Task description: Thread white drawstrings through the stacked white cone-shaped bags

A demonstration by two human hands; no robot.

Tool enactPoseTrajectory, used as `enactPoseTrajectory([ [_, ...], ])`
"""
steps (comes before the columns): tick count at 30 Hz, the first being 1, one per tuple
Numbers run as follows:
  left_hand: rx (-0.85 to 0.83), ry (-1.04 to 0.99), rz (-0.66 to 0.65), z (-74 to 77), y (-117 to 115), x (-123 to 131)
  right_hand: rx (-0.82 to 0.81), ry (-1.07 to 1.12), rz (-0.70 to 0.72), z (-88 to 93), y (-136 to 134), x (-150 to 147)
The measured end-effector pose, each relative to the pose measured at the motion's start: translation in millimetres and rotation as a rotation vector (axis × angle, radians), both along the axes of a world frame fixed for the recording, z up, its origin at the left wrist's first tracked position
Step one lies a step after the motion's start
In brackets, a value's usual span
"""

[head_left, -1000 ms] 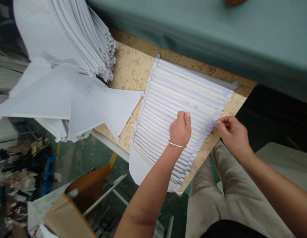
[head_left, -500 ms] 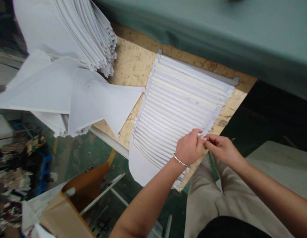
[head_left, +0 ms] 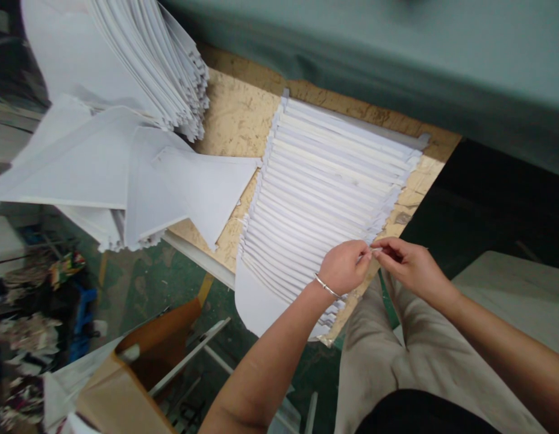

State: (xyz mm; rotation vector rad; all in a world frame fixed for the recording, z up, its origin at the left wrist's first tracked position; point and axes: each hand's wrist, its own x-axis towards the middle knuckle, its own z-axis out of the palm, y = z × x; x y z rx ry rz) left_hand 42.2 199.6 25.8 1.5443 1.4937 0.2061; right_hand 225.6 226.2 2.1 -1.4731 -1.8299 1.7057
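A fanned row of overlapping white sheets [head_left: 315, 187] lies on the wooden board, with stepped edges along both sides. Over its right edge, near the front, my left hand [head_left: 345, 265] is closed in a pinch, a silver bangle at the wrist. My right hand [head_left: 408, 268] meets it fingertip to fingertip, thumb and forefinger pressed together. A small white bit [head_left: 373, 249] shows between the fingertips of both hands; whether it belongs to a sheet's edge I cannot tell.
A thick stack of white sheets [head_left: 126, 54] stands at the upper left, with folded white pieces [head_left: 171, 175] below it. Green cloth [head_left: 397, 54] hangs along the back of the wooden board [head_left: 238, 114]. A brown carton [head_left: 121, 392] sits on the floor beside metal bars.
My left fingers have curled in closer, and both hands still meet at the sheets' right edge. The view has shifted slightly; the sheets lie as before.
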Motion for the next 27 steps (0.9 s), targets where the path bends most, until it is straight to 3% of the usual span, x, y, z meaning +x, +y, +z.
enactPoseTrajectory([
  [3, 0.055, 0.050, -0.043, 0.7, -2, 2, 0.005, 0.006, 0.068, 2.1, 2, 1],
  [7, 0.166, 0.109, -0.057, 2.5, -8, 4, 0.149, -0.095, 0.119, 6.2, 3, 0],
  [14, 0.272, 0.083, -0.030, 2.5, -11, -1, 0.247, -0.105, -0.008, 13.1, -7, -16],
  [17, 0.261, 0.046, -0.007, 11.0, -8, -4, 0.279, -0.124, -0.063, 8.1, -6, -20],
  [20, 0.210, -0.075, -0.013, 28.1, -8, -2, 0.199, -0.197, -0.222, -6.1, 4, -13],
  [23, 0.126, -0.152, 0.041, 37.4, -11, 2, 0.008, -0.148, -0.339, -18.1, 15, -1],
  [27, 0.031, -0.130, 0.328, 21.3, -15, 3, -0.219, 0.015, -0.349, -18.3, 18, 3],
])
